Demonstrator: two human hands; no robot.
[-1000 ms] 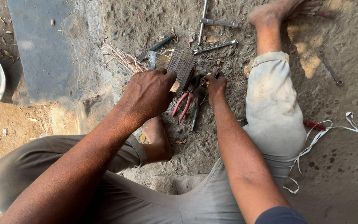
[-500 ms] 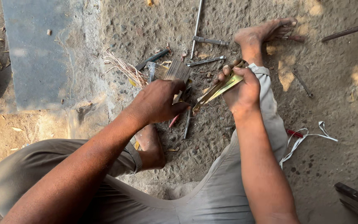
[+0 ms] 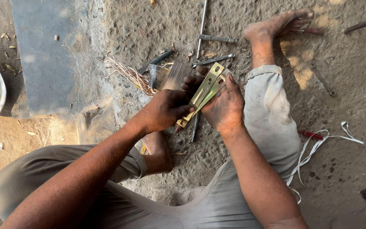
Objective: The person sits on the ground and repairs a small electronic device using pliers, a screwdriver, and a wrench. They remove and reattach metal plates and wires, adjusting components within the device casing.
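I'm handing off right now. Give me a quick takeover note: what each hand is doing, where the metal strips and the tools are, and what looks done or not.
Left hand: closed on the lower end of the metal strips.
Right hand: cradles the same strips from beneath, thumb along their edge; they are off the ground, tilted up to the right.
Around: bundle of thin wires on the ground just beyond the hands, spanner and T-handle tool beyond that, red-handled tool and white strap beside the right leg.
Done: strips are gathered in both hands.
Left: nothing fitted to them yet; the tools lie untouched.
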